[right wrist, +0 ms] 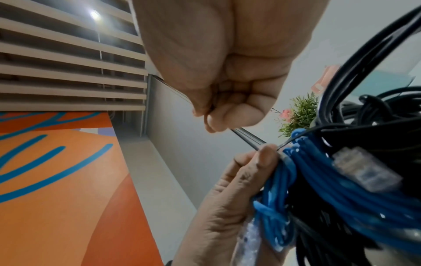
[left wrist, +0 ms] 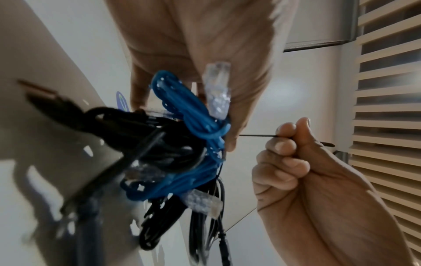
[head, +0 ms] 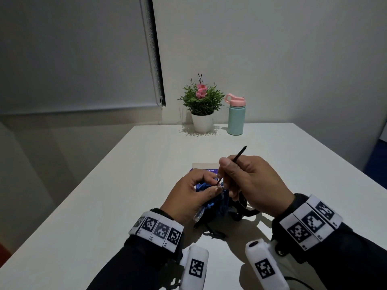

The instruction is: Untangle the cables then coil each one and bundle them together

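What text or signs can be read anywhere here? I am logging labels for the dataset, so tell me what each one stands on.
"Clean": seen upside down on the purple card behind the hands; the rest is hidden or too small to read.
Square black-and-white code markers, no words: on the left wristband, the right wristband and the two white camera housings.
Tiny characters under the wristband markers: too small to read.
Water bottle, plant pot: no text visible.

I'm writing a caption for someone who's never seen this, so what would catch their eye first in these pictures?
First, the bright blue cable coiled with black cables into one bundle, gripped by the left hand just above the near middle of the white table. Next, the thin black tie that the right hand pinches and draws away from the bundle. At the table's far edge stand a potted plant and a mint bottle.
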A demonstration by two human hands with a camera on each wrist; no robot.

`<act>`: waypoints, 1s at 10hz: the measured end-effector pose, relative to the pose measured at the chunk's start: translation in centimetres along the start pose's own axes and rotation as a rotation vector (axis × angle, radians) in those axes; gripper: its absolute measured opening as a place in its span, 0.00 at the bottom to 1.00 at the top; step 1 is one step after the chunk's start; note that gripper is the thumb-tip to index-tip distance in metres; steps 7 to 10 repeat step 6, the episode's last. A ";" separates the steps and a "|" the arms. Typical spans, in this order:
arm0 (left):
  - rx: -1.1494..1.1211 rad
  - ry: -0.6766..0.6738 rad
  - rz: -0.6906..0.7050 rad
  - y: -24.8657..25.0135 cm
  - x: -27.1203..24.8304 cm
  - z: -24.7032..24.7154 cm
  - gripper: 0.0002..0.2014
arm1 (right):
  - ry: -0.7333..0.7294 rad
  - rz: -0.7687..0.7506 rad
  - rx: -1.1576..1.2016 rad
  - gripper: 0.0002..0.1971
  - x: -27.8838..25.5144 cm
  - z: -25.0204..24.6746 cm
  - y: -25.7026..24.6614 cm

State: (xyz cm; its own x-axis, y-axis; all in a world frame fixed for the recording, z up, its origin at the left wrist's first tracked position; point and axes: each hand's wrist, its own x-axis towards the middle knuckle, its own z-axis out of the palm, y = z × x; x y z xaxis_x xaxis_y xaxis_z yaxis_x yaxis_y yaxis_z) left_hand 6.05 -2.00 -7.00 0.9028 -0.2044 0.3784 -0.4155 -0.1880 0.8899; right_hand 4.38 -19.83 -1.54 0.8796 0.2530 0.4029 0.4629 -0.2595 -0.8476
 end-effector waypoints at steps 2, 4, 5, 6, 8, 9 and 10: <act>-0.058 0.170 -0.095 -1.1 0.8 0.1 0.06 | -0.062 0.081 0.139 0.12 0.6 -0.5 0.3; 0.139 0.130 -0.126 -0.4 0.9 -0.6 0.05 | -0.221 0.238 -0.379 0.31 0.4 -2.6 -0.1; 0.206 0.135 -0.155 1.4 0.4 -1.5 0.11 | -0.289 0.204 -0.582 0.19 -0.8 -4.3 -1.5; 0.156 0.144 -0.105 3.6 -1.4 -2.9 0.13 | -0.321 0.146 -0.603 0.13 -3.6 -5.7 -2.9; 0.156 0.144 -0.105 3.6 -1.4 -2.9 0.13 | -0.321 0.146 -0.603 0.13 -3.6 -5.7 -2.9; 0.156 0.144 -0.105 3.6 -1.4 -2.9 0.13 | -0.321 0.146 -0.603 0.13 -3.6 -5.7 -2.9; 0.156 0.144 -0.105 3.6 -1.4 -2.9 0.13 | -0.321 0.146 -0.603 0.13 -3.6 -5.7 -2.9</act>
